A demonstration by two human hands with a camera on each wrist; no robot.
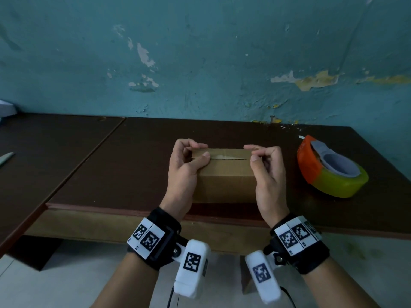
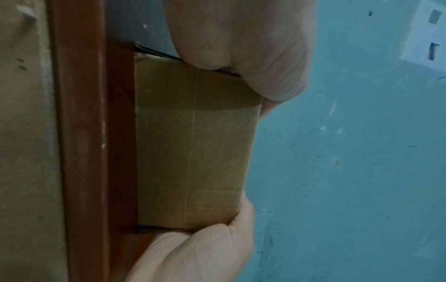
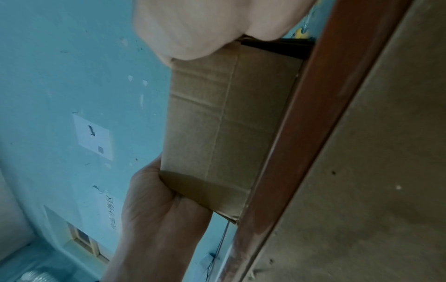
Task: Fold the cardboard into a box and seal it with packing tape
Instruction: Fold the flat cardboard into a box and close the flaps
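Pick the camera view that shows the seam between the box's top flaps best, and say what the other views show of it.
The head view: the seam runs across the top of the cardboard box, between the left hand and the right hand. Both wrist views show only the box's side wall; the top and its seam are out of sight.
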